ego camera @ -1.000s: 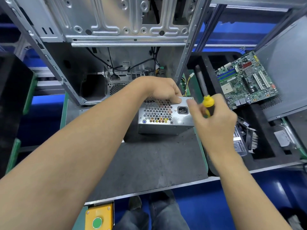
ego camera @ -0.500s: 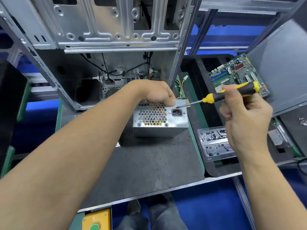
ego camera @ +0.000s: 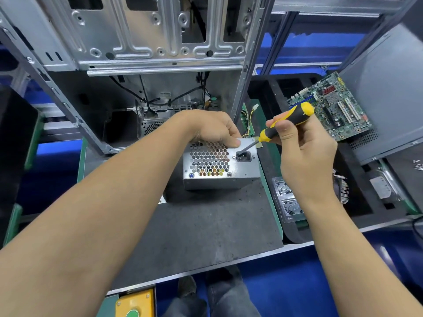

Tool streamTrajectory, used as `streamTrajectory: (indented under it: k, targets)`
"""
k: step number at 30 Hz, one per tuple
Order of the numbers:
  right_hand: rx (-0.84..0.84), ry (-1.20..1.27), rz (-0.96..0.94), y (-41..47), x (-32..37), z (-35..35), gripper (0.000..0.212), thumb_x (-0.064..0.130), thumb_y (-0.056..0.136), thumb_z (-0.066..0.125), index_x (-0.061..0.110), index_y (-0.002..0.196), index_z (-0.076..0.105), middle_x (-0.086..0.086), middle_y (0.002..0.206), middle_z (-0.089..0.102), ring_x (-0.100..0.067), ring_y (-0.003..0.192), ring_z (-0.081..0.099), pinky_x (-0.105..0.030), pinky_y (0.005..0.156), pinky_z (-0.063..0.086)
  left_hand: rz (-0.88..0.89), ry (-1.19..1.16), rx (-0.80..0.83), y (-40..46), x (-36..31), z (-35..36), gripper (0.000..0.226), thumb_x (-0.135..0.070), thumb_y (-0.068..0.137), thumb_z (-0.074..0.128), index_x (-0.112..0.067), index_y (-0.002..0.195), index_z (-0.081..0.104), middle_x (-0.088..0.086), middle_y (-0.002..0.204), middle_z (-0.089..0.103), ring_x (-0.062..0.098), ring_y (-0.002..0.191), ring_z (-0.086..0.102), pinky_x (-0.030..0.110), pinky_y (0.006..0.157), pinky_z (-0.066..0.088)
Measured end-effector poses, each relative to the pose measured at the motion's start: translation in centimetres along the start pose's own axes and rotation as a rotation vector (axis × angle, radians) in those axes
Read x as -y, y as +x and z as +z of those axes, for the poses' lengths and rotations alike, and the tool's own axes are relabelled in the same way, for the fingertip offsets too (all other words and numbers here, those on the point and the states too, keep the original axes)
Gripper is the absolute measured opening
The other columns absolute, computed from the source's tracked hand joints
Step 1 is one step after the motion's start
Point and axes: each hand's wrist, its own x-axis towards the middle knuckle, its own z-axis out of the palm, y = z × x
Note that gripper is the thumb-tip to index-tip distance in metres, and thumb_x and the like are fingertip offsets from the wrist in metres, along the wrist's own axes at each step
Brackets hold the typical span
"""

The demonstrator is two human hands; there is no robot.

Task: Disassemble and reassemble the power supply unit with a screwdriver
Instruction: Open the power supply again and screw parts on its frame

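Two hands at work: our left hand (ego camera: pixel 212 129) grips top edge of power supply (ego camera: pixel 220 163) standing on table (ego camera: pixel 206 225); right hand (ego camera: pixel 306 154) pinches screwdriver (ego camera: pixel 283 124), tip near power socket (ego camera: pixel 243 156).

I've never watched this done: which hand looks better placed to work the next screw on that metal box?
Right, probably. The right hand grips the screwdriver, its tip near the power supply top edge; the left hand grips the box.
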Motion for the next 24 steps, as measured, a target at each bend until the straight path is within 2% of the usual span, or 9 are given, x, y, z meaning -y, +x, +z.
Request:
streamTrajectory:
  k: [5,11,13,16,17,20,24]
  targets:
    - [0.002,-0.018,-0.024,0.0,0.1,0.3,0.023,0.038,0.098,0.055,0.017,0.096,0.064,0.011,0.084,0.071,-0.022,0.079,0.07,-0.05,0.077,0.056,-0.005,-0.004,-0.004,-0.2,-0.1,0.1,0.015,-0.016,0.098,0.062,-0.012,0.1,0.076,-0.006,0.079,0.071,0.011,0.071,0.059,0.024,0.064,0.048]
    - [0.023,-0.029,-0.039,-0.1,0.4,0.5,0.008,0.034,0.098,0.055,0.031,0.093,0.061,0.011,0.086,0.07,-0.019,0.079,0.07,-0.049,0.078,0.056,-0.006,0.009,-0.007,-0.2,-0.2,0.1,0.014,-0.017,0.098,0.062,-0.019,0.095,0.075,-0.016,0.073,0.071,0.001,0.066,0.062,0.021,0.066,0.046]
    - [0.022,-0.031,-0.037,-0.2,0.4,0.5,0.008,0.033,0.098,0.056,0.029,0.093,0.061,0.01,0.086,0.071,-0.019,0.08,0.07,-0.048,0.078,0.056,-0.008,0.012,-0.011,-0.3,-0.2,0.1,0.013,-0.017,0.097,0.063,-0.017,0.098,0.076,-0.014,0.074,0.072,0.004,0.068,0.062,0.021,0.064,0.047]
    - [0.022,-0.037,-0.032,-0.2,0.7,0.5,0.007,0.03,0.098,0.056,0.029,0.093,0.062,0.009,0.087,0.071,-0.019,0.08,0.07,-0.046,0.078,0.057,-0.008,0.002,-0.011,-0.4,-0.3,0.0,0.014,-0.016,0.097,0.063,-0.014,0.1,0.076,-0.007,0.081,0.074,0.009,0.073,0.063,0.026,0.071,0.052]
    - [0.022,-0.038,-0.031,-0.2,0.7,0.5,0.007,0.029,0.098,0.057,0.03,0.093,0.062,0.01,0.087,0.07,-0.018,0.08,0.07,-0.043,0.078,0.058,-0.004,0.002,-0.008,-0.4,-0.3,0.0,0.013,-0.016,0.097,0.063,-0.014,0.098,0.076,-0.008,0.08,0.073,0.007,0.071,0.064,0.026,0.071,0.052]
    - [0.016,-0.06,-0.036,-0.1,0.8,0.6,0.008,0.027,0.097,0.059,0.023,0.094,0.065,0.011,0.083,0.07,-0.012,0.08,0.07,-0.028,0.075,0.056,0.012,0.04,-0.008,-0.4,-0.4,-0.1,0.017,-0.017,0.098,0.061,-0.02,0.088,0.074,-0.019,0.063,0.067,-0.005,0.055,0.058,0.014,0.058,0.044]
    - [0.017,-0.123,-0.06,0.0,1.4,0.7,0.014,0.028,0.093,0.065,0.014,0.09,0.067,0.007,0.079,0.07,-0.004,0.073,0.066,-0.012,0.07,0.046,0.024,0.049,0.005,-0.4,-0.3,-0.2,0.037,-0.016,0.099,0.061,-0.027,0.066,0.073,-0.019,0.057,0.061,-0.004,0.051,0.054,0.011,0.052,0.043]
